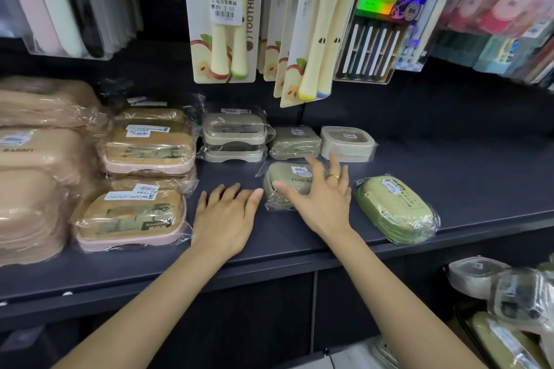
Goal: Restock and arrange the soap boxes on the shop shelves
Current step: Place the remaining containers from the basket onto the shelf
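Wrapped soap boxes lie on a dark shelf (449, 189). A grey-green box (284, 180) sits mid-shelf; my right hand (320, 198) is spread over its right side, fingers straight, thumb lying across its front. My left hand (224, 213) rests flat on the shelf just left of that box, fingers straight. A brighter green oval box (395, 208) lies at the shelf's front right. Behind are a green box (293, 142), a pale square box (347, 142) and a stack of two clear-lidded boxes (233, 138).
Pink-based boxes with tan lids (132, 216) and beige boxes (33, 159) are stacked at the left. Toothbrush packs (224, 15) hang above the shelf. More wrapped boxes (509, 302) lie heaped low at the right, below the shelf edge.
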